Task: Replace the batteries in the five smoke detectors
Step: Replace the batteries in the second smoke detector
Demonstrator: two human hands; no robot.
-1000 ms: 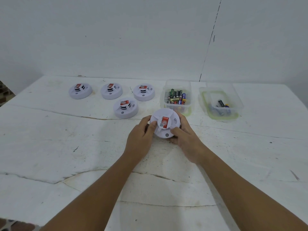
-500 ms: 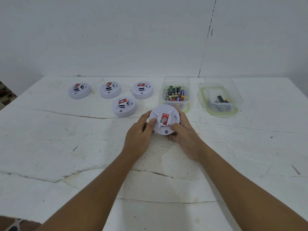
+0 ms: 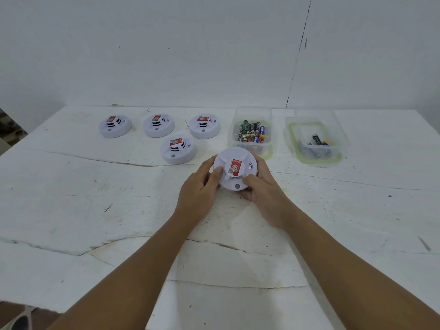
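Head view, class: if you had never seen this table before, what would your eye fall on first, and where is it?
First, the smoke detector held at the centre between the left hand and right hand, its red label up. Next, four more detectors lying at the table's far left. To their right stand a clear box of batteries and a second box holding only a few.

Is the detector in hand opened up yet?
Still closed: the held detector shows an unbroken white cover, both hands gripping its rim.
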